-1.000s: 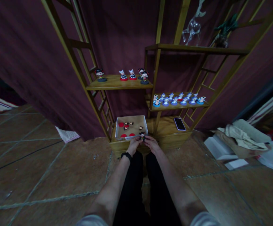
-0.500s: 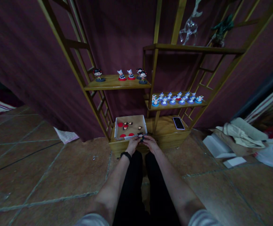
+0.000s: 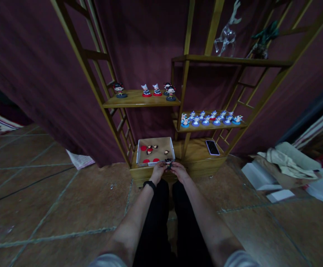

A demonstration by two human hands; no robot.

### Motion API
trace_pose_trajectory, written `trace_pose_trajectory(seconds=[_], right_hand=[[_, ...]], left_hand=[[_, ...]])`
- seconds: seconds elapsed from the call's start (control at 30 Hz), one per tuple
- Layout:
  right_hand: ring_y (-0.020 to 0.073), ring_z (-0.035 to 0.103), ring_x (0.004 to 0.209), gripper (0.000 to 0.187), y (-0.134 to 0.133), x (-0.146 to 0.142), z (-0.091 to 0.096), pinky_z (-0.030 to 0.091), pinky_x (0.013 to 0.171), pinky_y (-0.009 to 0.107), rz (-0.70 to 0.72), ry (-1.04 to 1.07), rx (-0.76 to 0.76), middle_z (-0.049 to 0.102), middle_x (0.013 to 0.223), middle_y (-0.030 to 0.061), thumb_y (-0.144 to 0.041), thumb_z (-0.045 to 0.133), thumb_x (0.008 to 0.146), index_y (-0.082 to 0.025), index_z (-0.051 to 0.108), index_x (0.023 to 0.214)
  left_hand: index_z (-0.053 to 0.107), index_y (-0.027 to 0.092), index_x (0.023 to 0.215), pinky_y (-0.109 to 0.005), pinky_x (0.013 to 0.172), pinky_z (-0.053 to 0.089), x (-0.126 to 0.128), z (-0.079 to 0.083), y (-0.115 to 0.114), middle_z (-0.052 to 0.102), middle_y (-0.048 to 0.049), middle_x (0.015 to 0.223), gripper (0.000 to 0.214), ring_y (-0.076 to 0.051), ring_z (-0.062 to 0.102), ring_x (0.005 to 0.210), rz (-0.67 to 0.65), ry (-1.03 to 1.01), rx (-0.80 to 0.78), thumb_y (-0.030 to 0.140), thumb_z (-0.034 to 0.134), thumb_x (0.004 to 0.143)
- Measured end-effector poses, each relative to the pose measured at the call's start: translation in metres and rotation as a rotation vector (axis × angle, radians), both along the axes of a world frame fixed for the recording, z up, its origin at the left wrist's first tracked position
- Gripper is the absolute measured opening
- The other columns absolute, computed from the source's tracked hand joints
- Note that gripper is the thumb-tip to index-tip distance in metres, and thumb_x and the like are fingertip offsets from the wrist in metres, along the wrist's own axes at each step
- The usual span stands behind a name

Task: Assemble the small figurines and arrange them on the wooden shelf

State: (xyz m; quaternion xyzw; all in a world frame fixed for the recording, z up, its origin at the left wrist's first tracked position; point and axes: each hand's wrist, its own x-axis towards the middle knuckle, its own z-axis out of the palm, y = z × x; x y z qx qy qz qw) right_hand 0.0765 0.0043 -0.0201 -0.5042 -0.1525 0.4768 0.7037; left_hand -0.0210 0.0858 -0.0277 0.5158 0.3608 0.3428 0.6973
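Between my two hands, just in front of the box, is a small black-haired figurine (image 3: 168, 163) on a dark base. My left hand (image 3: 158, 171) grips it from the left, a black band round the wrist. From the right, my right hand (image 3: 179, 171) pinches it too. Right behind stands a shallow white-edged cardboard box (image 3: 161, 144), holding several small figurine parts (image 3: 149, 152) and round red bases (image 3: 143, 148). Similar black-haired figurines (image 3: 118, 89) stand upright on the left shelf (image 3: 139, 99), beside two grey-eared ones (image 3: 146, 90) on red bases.
Blue and white figurines (image 3: 206, 119) crowd the lower right shelf. A phone (image 3: 212, 147) lies on the bottom board. Higher up stand a clear glass deer (image 3: 227, 35) and a dark green ornament (image 3: 264, 39). White boxes (image 3: 261, 176) and cloth (image 3: 286, 162) lie on the floor at right.
The view has shifted slightly, so the shelves sit a little lower and further right. Both hands keep hold of the figurine, which stays in front of the box.
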Motion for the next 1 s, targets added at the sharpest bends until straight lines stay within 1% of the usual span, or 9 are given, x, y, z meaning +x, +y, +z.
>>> trace_pose_trajectory(seconds=[0.13,0.23,0.3,0.43,0.53,0.6,0.73,0.9,1.0], right_hand=[[0.0186,0.063,0.079,0.028,0.001,0.001,0.0,0.045,0.075,0.033,-0.01,-0.011,-0.009,0.068,0.071,-0.0003,-0.019,0.069,0.049,-0.022,0.064,0.076],[0.0184,0.062,0.078,0.03,0.001,0.002,-0.001,0.045,0.073,0.031,-0.022,-0.005,0.006,0.069,0.074,0.0001,-0.016,0.067,0.048,-0.022,0.066,0.077],[0.0187,0.062,0.078,0.031,0.001,0.003,-0.001,0.045,0.071,0.03,-0.021,0.002,0.028,0.07,0.076,0.0006,-0.014,0.066,0.047,-0.021,0.066,0.078],[0.0196,0.062,0.079,0.033,0.001,0.003,0.001,0.044,0.072,0.03,0.005,0.004,0.072,0.071,0.078,0.0015,-0.015,0.068,0.047,-0.02,0.067,0.08],[0.0204,0.062,0.082,0.034,-0.001,0.001,0.002,0.044,0.073,0.03,0.025,-0.001,0.09,0.071,0.081,0.0024,-0.017,0.069,0.048,-0.018,0.067,0.082],[0.0212,0.061,0.085,0.034,-0.002,0.0,0.003,0.044,0.073,0.03,0.028,0.004,0.095,0.071,0.084,0.0029,-0.019,0.069,0.049,-0.019,0.067,0.083],[0.0215,0.06,0.09,0.035,-0.006,-0.001,0.006,0.044,0.074,0.03,0.048,0.019,0.099,0.07,0.091,0.0036,-0.022,0.071,0.05,-0.02,0.068,0.085],[0.0221,0.061,0.09,0.037,-0.01,-0.003,0.012,0.044,0.076,0.032,0.13,0.007,0.108,0.07,0.094,0.0061,-0.03,0.074,0.052,-0.019,0.068,0.086],[0.0221,0.062,0.089,0.04,-0.011,-0.003,0.012,0.044,0.076,0.033,0.133,0.006,0.086,0.07,0.094,0.0069,-0.035,0.075,0.051,-0.019,0.068,0.087]], left_hand=[[0.059,0.014,0.077,-0.021,0.056,0.043,0.001,0.002,-0.002,0.062,0.0007,0.065,0.024,-0.011,0.056,0.059,-0.044,-0.002,0.051,0.011,0.069,0.055],[0.06,0.014,0.083,-0.025,0.068,0.046,0.002,0.001,-0.003,0.066,-0.0015,0.074,0.031,-0.013,0.059,0.068,-0.143,0.027,0.163,0.005,0.066,0.054],[0.06,0.014,0.083,-0.028,0.071,0.046,0.002,0.0,-0.004,0.066,-0.0022,0.075,0.032,-0.014,0.06,0.07,-0.167,0.08,0.246,0.003,0.065,0.054],[0.061,0.014,0.083,-0.029,0.073,0.046,0.002,-0.002,-0.004,0.065,-0.0023,0.074,0.029,-0.016,0.061,0.071,-0.12,0.199,0.381,0.003,0.061,0.056],[0.06,0.014,0.088,-0.029,0.075,0.046,0.001,-0.002,-0.005,0.066,-0.0032,0.079,0.029,-0.016,0.061,0.075,-0.088,0.344,0.536,0.006,0.058,0.06],[0.06,0.014,0.092,-0.029,0.076,0.046,0.0,-0.001,-0.005,0.067,-0.0042,0.084,0.031,-0.016,0.062,0.079,-0.083,0.379,0.598,0.007,0.058,0.061],[0.06,0.013,0.093,-0.029,0.075,0.048,-0.004,0.004,-0.007,0.067,-0.0062,0.09,0.032,-0.017,0.063,0.081,-0.073,0.314,0.599,0.011,0.061,0.061],[0.062,0.014,0.086,-0.03,0.073,0.05,-0.011,0.015,-0.01,0.069,-0.0041,0.083,0.029,-0.02,0.064,0.079,-0.056,0.275,0.46,0.011,0.064,0.057],[0.062,0.015,0.081,-0.031,0.072,0.05,-0.021,0.025,-0.01,0.07,-0.0037,0.079,0.027,-0.021,0.065,0.077,-0.016,0.277,0.437,0.012,0.066,0.054]])
